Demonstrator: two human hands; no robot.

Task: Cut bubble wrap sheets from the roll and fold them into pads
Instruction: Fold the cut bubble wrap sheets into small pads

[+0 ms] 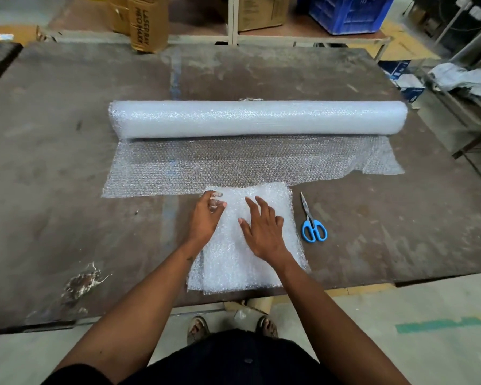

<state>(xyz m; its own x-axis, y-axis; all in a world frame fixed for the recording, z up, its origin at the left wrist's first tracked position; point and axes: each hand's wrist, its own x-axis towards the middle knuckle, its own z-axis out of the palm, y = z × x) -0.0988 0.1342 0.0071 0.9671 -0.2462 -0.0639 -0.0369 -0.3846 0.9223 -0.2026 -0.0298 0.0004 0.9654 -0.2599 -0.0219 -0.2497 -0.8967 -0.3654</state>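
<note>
A long bubble wrap roll (257,118) lies across the table, with its unrolled sheet (206,165) spread toward me. In front of that sheet lies a folded bubble wrap pad (233,262), several layers thick, reaching the table's near edge. My left hand (206,218) pinches the pad's far left corner, fingers curled round the wrap. My right hand (261,229) presses flat on the middle of the pad with straight, spread fingers. Blue-handled scissors (313,222) lie closed on the table just right of the pad.
The brown table (67,162) is worn and has a white stain at the near left. Cardboard boxes (147,20) stand at the far edge, and a blue crate (345,12) sits behind. A metal rack (461,87) stands to the right.
</note>
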